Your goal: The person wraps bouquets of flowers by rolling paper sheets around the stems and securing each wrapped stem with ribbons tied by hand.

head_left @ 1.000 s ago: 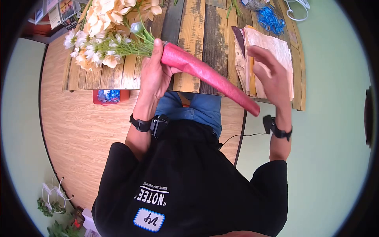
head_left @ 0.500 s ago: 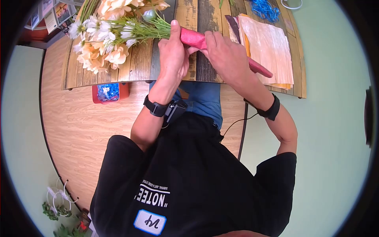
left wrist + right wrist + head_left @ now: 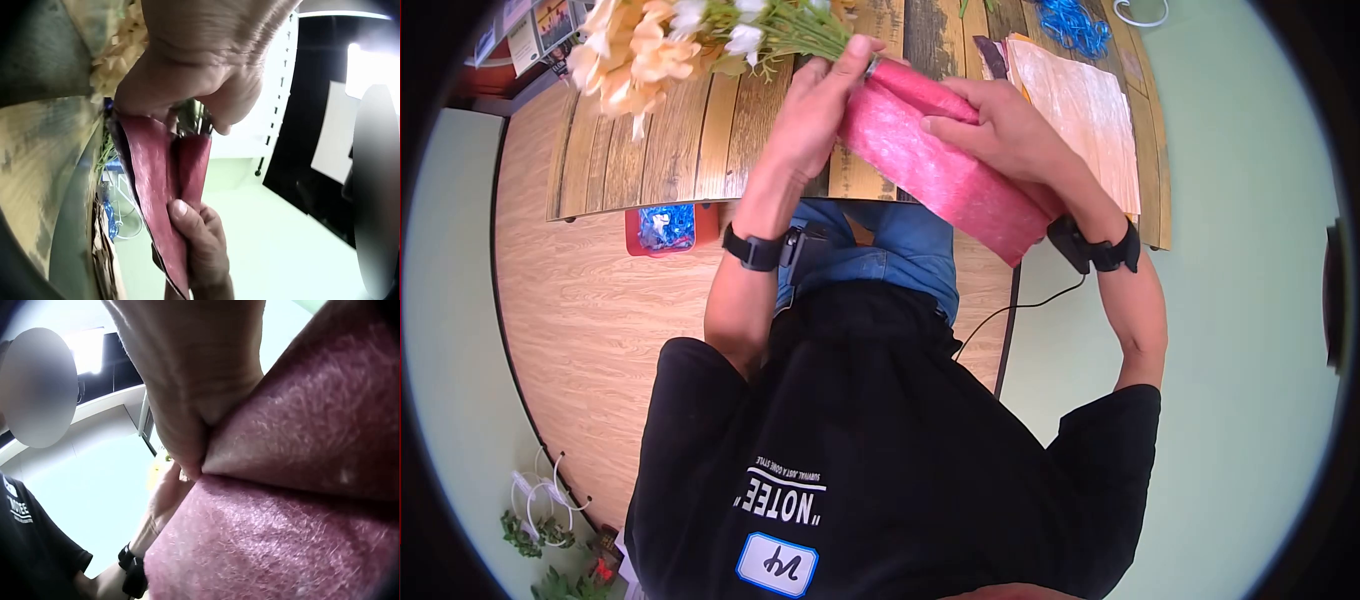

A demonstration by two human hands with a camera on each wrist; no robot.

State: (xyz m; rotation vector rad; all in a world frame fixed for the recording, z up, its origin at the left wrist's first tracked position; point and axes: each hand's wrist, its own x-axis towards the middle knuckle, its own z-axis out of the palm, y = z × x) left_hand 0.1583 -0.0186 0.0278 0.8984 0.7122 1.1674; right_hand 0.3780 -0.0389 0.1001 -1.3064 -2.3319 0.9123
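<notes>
Pink crinkled wrapping paper [image 3: 945, 190] spans both hands, part rolled around the stem end of a bouquet [image 3: 635, 60] of peach and white flowers, part spread as a broad flap toward the body. My left hand [image 3: 815, 110] grips the green stems [image 3: 815, 38] together with the paper's upper edge, its thumb along the top. Lower down, my right hand [image 3: 1020, 125] holds the rolled part, thumb on the near side. In the left wrist view the right thumb [image 3: 186, 215] presses the paper [image 3: 156, 181]. Beneath the roll, the lower stems are hidden.
On the wooden table [image 3: 730, 150], a stack of pale paper sheets [image 3: 1085, 110] lies at the right, with tangled blue ribbon [image 3: 1075, 25] behind it. A red bin [image 3: 668, 230] holding blue scraps stands below the table's front edge. A cable [image 3: 1020, 305] runs from the right wrist camera.
My right hand came from the right onto the pink paper. The narrow roll has since spread into a wide flap toward the body. The bouquet and left hand shifted farther back.
</notes>
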